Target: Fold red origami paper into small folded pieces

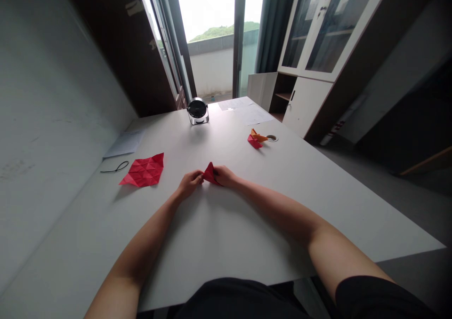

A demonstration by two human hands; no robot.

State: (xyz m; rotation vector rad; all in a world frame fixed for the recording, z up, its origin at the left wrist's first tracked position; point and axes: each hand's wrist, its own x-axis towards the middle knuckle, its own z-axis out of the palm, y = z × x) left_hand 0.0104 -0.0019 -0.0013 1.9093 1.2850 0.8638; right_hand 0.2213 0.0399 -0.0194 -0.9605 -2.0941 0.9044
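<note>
Between my two hands is a piece of folded red paper (209,172), its pointed tip facing up, just above the white table. My left hand (191,183) pinches its left edge between thumb and fingers. From the other side, my right hand (224,175) is closed around the right part and hides some of it. To the left lies a creased red sheet of paper (144,171), opened out with a grid of fold lines. Farther off to the right sit a small red folded paper piece (254,141) and an orange one (259,136), touching each other.
A round black and silver device on a stand (198,110) is at the table's far side. White papers (252,114) lie at the back right, near a round cable hole (272,138). A black cable loop (119,167) and another sheet (125,143) are by the left wall.
</note>
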